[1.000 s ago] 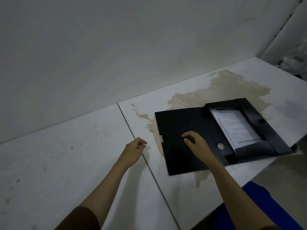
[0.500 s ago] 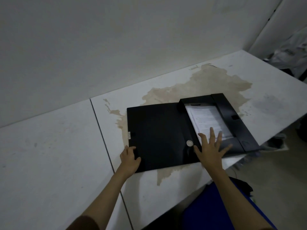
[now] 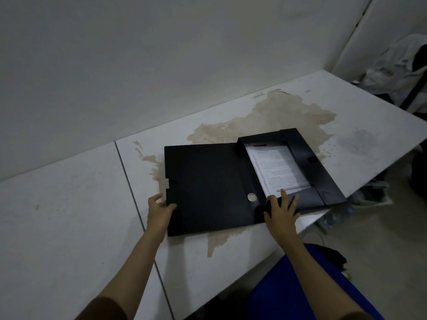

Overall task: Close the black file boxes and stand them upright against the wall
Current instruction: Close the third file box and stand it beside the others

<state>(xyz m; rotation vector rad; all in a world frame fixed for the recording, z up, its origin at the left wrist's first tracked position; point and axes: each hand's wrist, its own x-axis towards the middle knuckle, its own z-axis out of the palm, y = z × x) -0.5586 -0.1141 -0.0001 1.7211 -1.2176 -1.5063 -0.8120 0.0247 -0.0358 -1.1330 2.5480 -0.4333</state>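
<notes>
One black file box lies open and flat on the white table, its lid spread to the left and its tray to the right. White printed papers fill the tray. A round metal finger hole sits on the spine. My left hand grips the lid's left edge near the front corner, thumb on top. My right hand rests flat with spread fingers on the tray's near wall, fingertips touching the papers.
A plain wall runs along the table's far edge. A brown stain spreads under and behind the box. A seam splits the tabletop left of the box. Clutter and pale bags lie at the right, beyond the table's edge.
My left hand moved right from the bare table and took hold of the lid's left edge. My right hand slid from the lid to the tray's near wall. The camera view shifted right.
</notes>
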